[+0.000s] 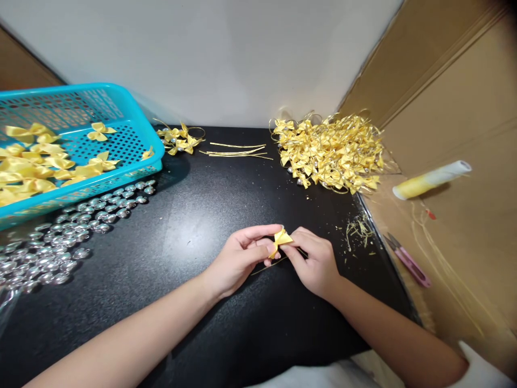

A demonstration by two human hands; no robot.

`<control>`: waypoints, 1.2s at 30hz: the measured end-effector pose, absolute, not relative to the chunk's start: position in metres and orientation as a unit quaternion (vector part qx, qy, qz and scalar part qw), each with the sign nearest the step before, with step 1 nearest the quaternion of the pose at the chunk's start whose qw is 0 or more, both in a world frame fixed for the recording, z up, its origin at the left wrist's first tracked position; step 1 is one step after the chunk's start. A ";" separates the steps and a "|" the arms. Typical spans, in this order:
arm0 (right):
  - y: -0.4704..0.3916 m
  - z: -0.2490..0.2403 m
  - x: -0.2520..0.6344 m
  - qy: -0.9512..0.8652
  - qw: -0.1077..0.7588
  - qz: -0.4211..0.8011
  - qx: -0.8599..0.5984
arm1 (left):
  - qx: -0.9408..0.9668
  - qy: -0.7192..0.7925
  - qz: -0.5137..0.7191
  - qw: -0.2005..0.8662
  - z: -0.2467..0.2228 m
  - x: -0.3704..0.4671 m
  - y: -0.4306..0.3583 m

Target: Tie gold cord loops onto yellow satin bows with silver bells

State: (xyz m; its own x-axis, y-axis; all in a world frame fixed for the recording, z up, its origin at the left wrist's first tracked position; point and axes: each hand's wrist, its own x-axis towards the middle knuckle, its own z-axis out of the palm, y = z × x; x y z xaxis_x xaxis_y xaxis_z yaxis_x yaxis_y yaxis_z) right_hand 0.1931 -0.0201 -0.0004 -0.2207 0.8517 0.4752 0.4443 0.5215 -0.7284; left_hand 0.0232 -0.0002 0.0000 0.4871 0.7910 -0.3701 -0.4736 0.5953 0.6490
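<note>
Over the middle of the black table, my left hand (252, 250) pinches a yellow ribbon bow (280, 240) between thumb and fingers. My right hand (313, 258) is closed close against the bow's right side. A thin gold cord (266, 268) runs under the bow and past the right fingers, which look pinched on it; part of it is hidden by the hands. To the left, a blue plastic basket (155, 164) contains several loose yellow bows (34, 161). Silver beads (81, 221) lie spread along the basket's front side.
At the back right is a heap of corded bows with beads (331, 153). A smaller cluster (181, 139) and cut gold cords (238, 151) lie at the back. On the cardboard at right are pink thread snips (410, 261) and a ribbon roll (432, 180). Cord scraps (361, 229) litter the table's right edge.
</note>
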 end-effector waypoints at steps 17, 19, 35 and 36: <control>-0.024 -0.003 0.193 -0.667 0.416 0.379 -0.488 | 0.272 0.354 0.377 0.812 -0.002 0.025 -0.001; -0.024 -0.001 0.194 -0.673 0.430 0.340 -0.497 | 0.272 0.348 0.386 0.810 -0.003 0.026 -0.002; -0.023 0.007 0.197 -0.745 0.433 0.143 -0.486 | 0.476 0.402 0.398 0.674 -0.002 0.029 -0.009; -0.023 0.009 0.198 -0.735 0.447 0.152 -0.487 | 0.485 0.410 0.392 0.665 -0.002 0.029 -0.008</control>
State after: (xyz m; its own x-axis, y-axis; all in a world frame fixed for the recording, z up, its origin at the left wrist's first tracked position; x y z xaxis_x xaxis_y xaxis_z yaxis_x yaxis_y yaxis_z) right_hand 0.1979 -0.0235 0.0086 -0.1251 0.8514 0.5093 0.5804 0.4792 -0.6584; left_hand 0.0288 -0.0082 -0.0020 0.3568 0.9194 -0.1654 -0.1233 0.2219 0.9672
